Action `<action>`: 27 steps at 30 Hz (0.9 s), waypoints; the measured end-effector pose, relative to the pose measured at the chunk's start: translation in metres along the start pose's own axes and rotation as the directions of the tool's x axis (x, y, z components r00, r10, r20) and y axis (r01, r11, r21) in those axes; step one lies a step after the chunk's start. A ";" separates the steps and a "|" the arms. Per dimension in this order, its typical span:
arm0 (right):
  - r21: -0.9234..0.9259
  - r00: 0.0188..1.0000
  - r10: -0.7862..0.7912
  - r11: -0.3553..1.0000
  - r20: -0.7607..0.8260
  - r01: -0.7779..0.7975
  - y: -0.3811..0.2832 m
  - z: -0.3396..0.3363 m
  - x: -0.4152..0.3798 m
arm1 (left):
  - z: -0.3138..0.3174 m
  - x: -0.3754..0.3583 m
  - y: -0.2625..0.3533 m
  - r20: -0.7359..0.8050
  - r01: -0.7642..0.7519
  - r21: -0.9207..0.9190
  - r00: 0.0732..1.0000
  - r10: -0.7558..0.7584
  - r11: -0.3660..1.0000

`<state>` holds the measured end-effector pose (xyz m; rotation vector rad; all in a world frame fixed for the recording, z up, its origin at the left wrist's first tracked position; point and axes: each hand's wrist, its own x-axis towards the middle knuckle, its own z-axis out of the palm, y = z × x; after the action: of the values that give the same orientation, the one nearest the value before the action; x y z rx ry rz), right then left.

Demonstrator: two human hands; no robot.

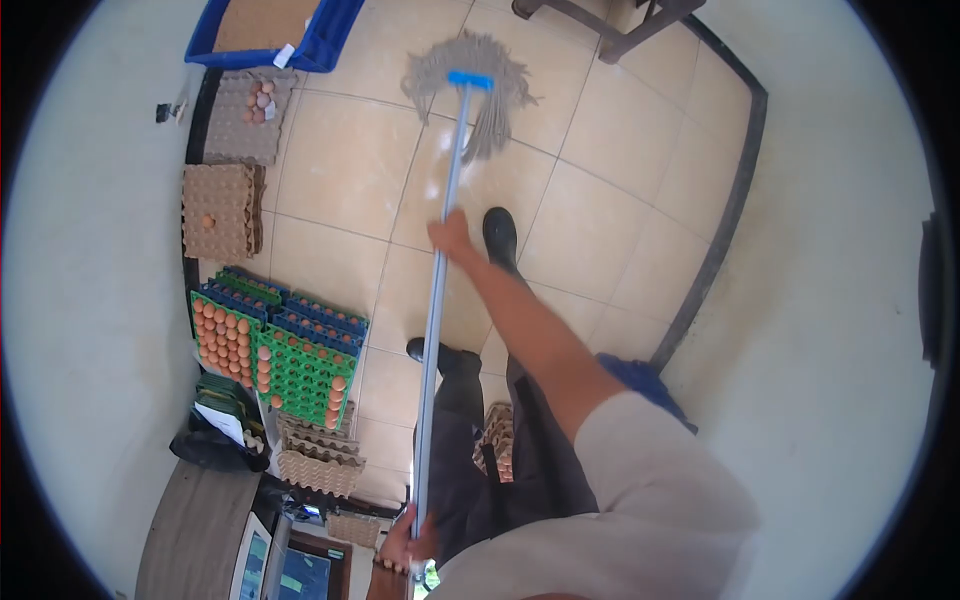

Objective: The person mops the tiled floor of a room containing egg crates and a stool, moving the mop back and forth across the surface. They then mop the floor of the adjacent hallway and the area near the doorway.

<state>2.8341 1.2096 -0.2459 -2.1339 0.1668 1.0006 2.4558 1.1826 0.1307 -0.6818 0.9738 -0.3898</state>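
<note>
A string mop with a grey handle (432,340) runs up the middle of the view. Its blue clamp (469,79) and grey-brown strands (490,130) rest on the tiled floor (340,150). My right hand (452,238) is wrapped around the handle about midway, beyond my black boots (500,232). Lower down, near my waist, my left hand (404,540), with a bracelet at the wrist, grips the handle's near end. Part of its fingers is hidden behind the pole.
Along the left wall stand a blue crate (345,35), cardboard egg trays (222,225) and green egg trays (300,372) with brown eggs. Dark furniture legs (640,38) stand at the top. A blue object (645,385) lies by the right wall. More trays (495,440) sit behind my legs.
</note>
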 end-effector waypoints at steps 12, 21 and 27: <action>0.216 0.977 0.164 0.958 0.134 -0.190 -0.037 -0.057 -0.050 | 0.102 -0.014 -0.066 -0.403 0.002 0.284 0.908 0.118 0.959; 0.360 0.997 -0.031 0.933 0.074 0.002 -0.075 -0.090 0.091 | 0.156 0.082 -0.008 -0.262 -0.053 0.447 0.947 0.187 0.893; 0.243 0.989 0.080 0.964 0.127 -0.109 -0.012 -0.044 -0.042 | 0.104 0.022 -0.094 -0.565 -0.060 0.551 0.707 0.425 0.832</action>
<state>2.8365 1.1801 -0.1918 -1.8492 0.3238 1.0951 2.5554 1.1372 0.2209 0.1151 1.5624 -0.6365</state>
